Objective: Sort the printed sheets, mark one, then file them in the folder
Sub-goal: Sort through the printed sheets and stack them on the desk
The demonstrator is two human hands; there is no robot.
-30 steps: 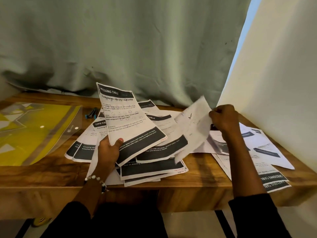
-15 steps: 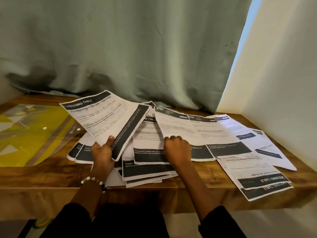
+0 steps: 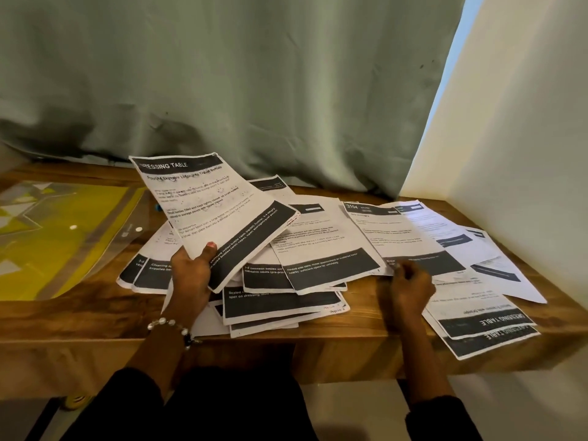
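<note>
Printed sheets with black bands lie in a loose pile point(image 3: 280, 300) on the wooden table point(image 3: 79, 316). My left hand point(image 3: 191, 275) grips one sheet headed DRESSING TABLE point(image 3: 203, 202) by its lower edge and holds it tilted up above the pile. Blurred by motion, my right hand point(image 3: 410, 288) has its fingers curled at the lower left corner of a flat sheet numbered 3104 point(image 3: 381, 230) and seems to pinch it. A clear yellow folder point(image 3: 63, 237) lies flat at the left. A small blue object point(image 3: 157, 206), perhaps a pen, peeks out behind the held sheet.
More sheets point(image 3: 477, 316) fan out to the right, some overhanging the table's front edge. A grey-green curtain point(image 3: 254, 90) hangs close behind the table and a white wall point(image 3: 525, 154) closes the right side.
My left hand has tipped its sheet up more steeply. My right hand has slid right, from the middle sheet to the corner of the 3104 sheet.
</note>
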